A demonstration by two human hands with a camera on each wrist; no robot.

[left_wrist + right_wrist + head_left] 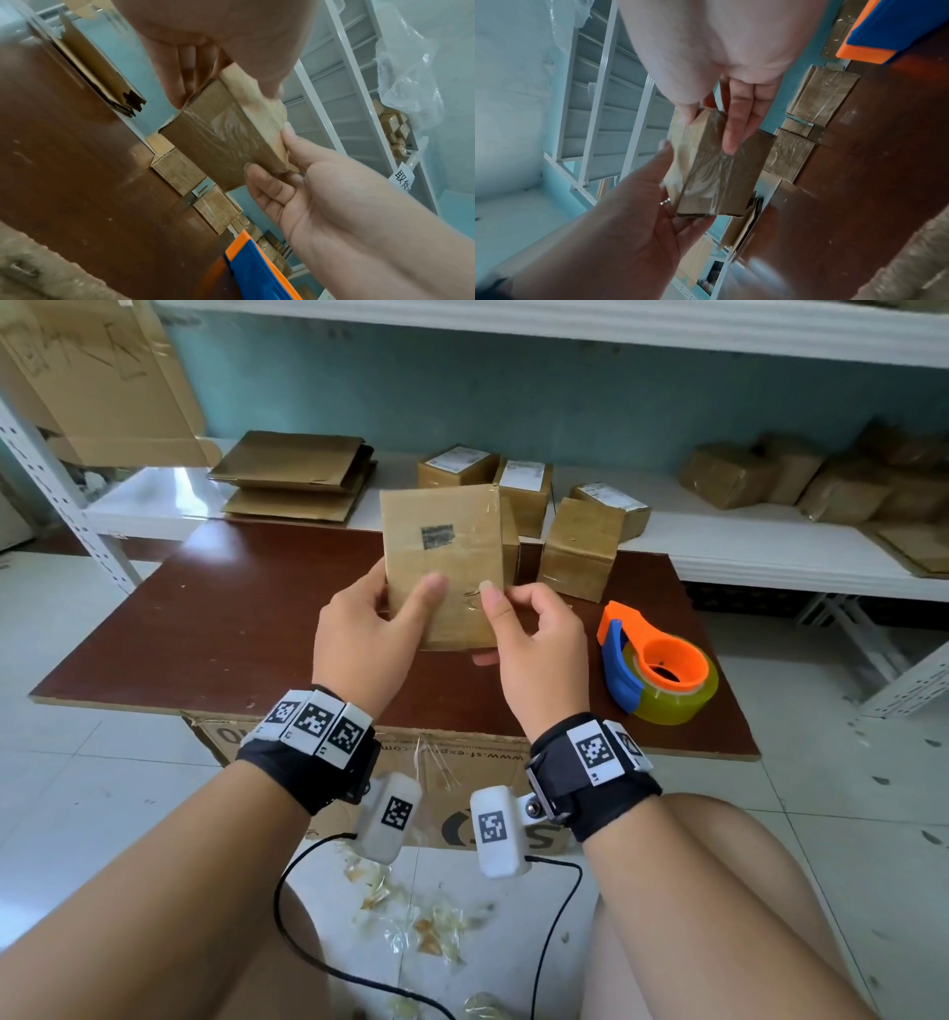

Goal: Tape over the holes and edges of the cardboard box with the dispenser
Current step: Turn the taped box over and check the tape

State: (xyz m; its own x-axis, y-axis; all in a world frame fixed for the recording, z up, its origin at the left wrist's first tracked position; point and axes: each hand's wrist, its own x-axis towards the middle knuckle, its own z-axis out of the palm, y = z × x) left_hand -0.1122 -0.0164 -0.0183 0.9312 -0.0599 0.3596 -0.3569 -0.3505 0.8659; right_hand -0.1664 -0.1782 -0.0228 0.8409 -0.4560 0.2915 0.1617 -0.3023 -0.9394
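I hold a small brown cardboard box (pixel 444 562) upright in the air above the dark brown table (pixel 231 618). Clear tape shines across its faces (pixel 221 142) and one corner looks torn. My left hand (pixel 411 606) grips its lower left side, thumb on the near face and fingers behind. My right hand (pixel 508 603) pinches its lower right edge, thumb in front and fingers (pixel 739 121) flat on the back. The orange and blue tape dispenser (pixel 657 660), loaded with a clear roll, lies on the table to the right of my right hand, and nothing touches it.
Taped boxes (pixel 580 546) stand along the table's far edge. Labelled boxes (pixel 524 480) and flattened cartons (pixel 292 469) sit on the white shelf behind. A large carton (pixel 411 762) sits under the table's near edge, with tape scraps (pixel 411 916) on the floor.
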